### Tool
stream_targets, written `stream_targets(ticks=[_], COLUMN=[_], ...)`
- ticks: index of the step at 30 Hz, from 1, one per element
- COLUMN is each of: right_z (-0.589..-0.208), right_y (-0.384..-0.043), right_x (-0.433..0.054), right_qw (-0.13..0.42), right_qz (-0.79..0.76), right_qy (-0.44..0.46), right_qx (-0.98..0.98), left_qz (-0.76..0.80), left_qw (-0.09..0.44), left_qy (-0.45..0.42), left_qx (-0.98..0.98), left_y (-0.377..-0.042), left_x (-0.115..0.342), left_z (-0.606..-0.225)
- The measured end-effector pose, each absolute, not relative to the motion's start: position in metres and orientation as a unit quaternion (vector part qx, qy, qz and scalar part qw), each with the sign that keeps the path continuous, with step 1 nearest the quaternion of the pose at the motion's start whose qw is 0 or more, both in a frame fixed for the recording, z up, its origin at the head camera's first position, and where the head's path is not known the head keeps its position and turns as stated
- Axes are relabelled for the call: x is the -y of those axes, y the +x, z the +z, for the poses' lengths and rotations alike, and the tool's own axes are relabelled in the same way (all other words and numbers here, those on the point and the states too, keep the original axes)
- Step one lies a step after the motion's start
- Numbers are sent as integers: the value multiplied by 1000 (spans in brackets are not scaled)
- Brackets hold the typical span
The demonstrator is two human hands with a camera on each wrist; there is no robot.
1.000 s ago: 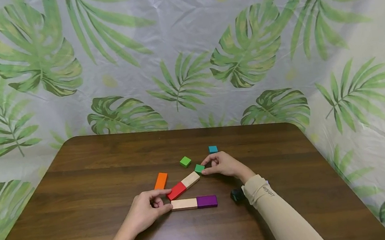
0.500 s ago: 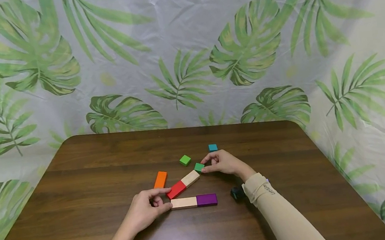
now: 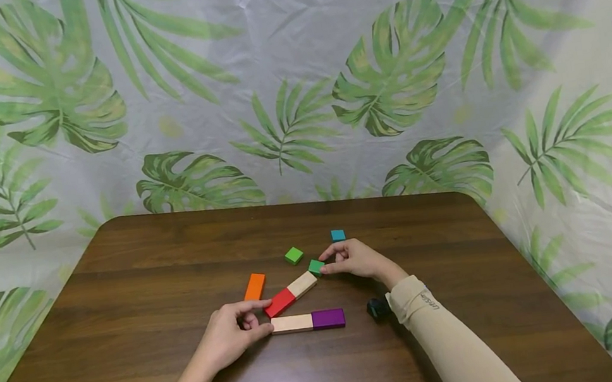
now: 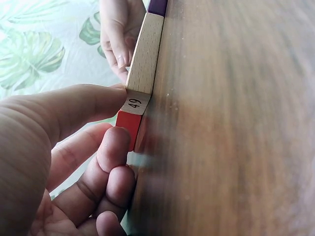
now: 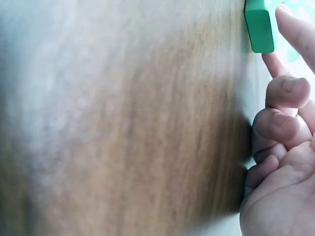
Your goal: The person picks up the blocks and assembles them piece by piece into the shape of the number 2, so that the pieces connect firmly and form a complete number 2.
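Observation:
My left hand (image 3: 226, 338) reaches the left ends of two rows of blocks, index fingertip at the red block (image 3: 280, 302) and thumb at the lower pale wooden block (image 3: 292, 324). Its other fingers curl inward. A purple block (image 3: 329, 319) continues the lower row. The slanting row goes from the red block through another pale wooden block (image 3: 302, 286) to a small green block (image 3: 316, 267). My right hand (image 3: 357, 260) pinches that green block (image 5: 261, 29) at its right side between thumb and index finger. The left wrist view shows "49" on a pale block's end (image 4: 133, 103).
An orange block (image 3: 254, 286) lies just beyond the left index finger. A light green block (image 3: 293, 255) and a blue block (image 3: 337, 235) lie farther back on the brown wooden table (image 3: 140, 288). A leaf-patterned cloth (image 3: 290, 59) hangs behind the table.
Both hands and the blocks hold practically the same positions throughout. The head view has tilted very slightly.

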State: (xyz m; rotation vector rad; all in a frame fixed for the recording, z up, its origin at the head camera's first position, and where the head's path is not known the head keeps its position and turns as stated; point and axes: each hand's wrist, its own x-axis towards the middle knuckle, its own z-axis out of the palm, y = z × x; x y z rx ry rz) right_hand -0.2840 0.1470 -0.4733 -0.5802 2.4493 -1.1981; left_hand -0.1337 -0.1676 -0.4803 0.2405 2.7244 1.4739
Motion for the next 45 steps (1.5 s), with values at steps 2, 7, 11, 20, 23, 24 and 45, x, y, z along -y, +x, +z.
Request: stream_targets(ticks=[2,7,11,20,23,24,45], right_z=[-474,-473,-466,-446,-441,-439,-446], right_y=[-284,-283,-277,-264,-261,-260,-230], right_x=[-148,-154,-163,-192,-203,-207,-273], right_qw=[179,181,169,151,143,140,132], right_qz=[-427,-433,-427,-422,-419,-418,-409], right_qy=[-206,-202,-205,-219,-218,-218,-205], right_qx=[-862,-860,-864,-866,-870,-871,-879], left_qz=[473,472,472,472,471,470,469], left_qw=[18,21,19,14,13,12,14], left_qy=[77,76,79,84,82,82,79], left_qx=[-878,-878,-878,-878,-878,-878,-880], left_y=[-134,-133,-133,-134,-135,-135,-135], left_x=[167,166,166,167,168,168,167], left_z=[-481,-483,-484,-482,-482,-482,-482])
